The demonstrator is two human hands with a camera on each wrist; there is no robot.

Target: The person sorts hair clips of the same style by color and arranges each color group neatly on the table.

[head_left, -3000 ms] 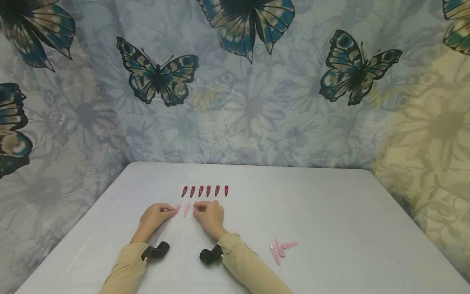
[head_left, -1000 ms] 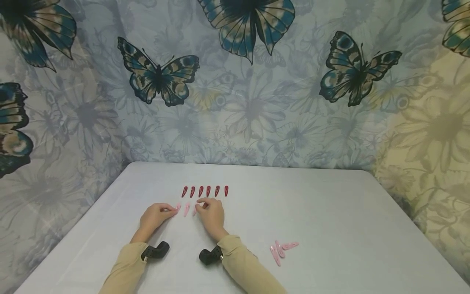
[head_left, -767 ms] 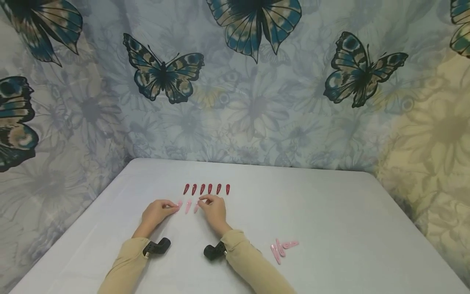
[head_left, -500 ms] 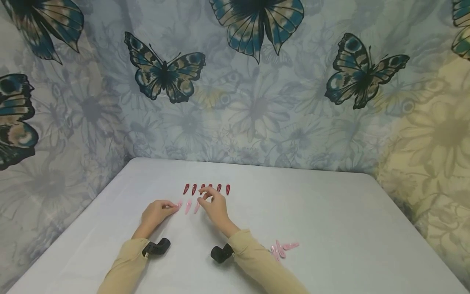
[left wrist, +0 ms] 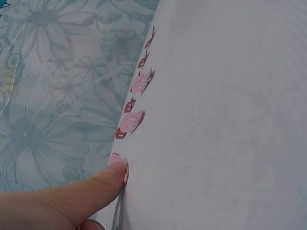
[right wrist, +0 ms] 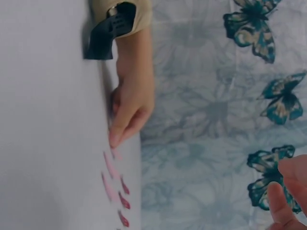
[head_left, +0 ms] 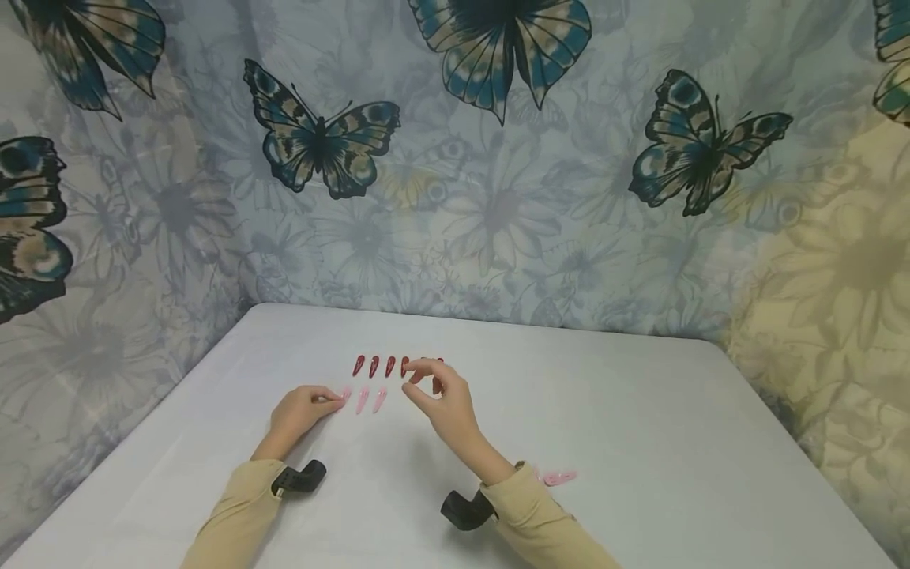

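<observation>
My left hand (head_left: 302, 412) pinches the leftmost pink snap hair clip (head_left: 346, 393) at its near end. In the left wrist view the thumb (left wrist: 98, 194) covers most of that clip. Beside it lie a second pink clip (head_left: 362, 400) and a third pink clip (head_left: 380, 400), upright in a row. My right hand (head_left: 453, 411) is raised to the right of this row, thumb and index finger apart, holding nothing. Behind the pink row runs a row of several red hair clips (head_left: 374, 366); the right fingers overlap its right end in the head view.
More pink hair clips (head_left: 559, 478) lie at the right on the white table (head_left: 640, 427), partly hidden by the right sleeve (head_left: 547, 518). Each wrist wears a black camera (head_left: 465, 510). A butterfly-print cloth (head_left: 498, 221) hangs behind the table.
My right hand has let go of the third pink hair clip, lifted off and moved right, its thumb and finger spreading. The right sleeve now hides part of the loose clips. My left hand stays put.
</observation>
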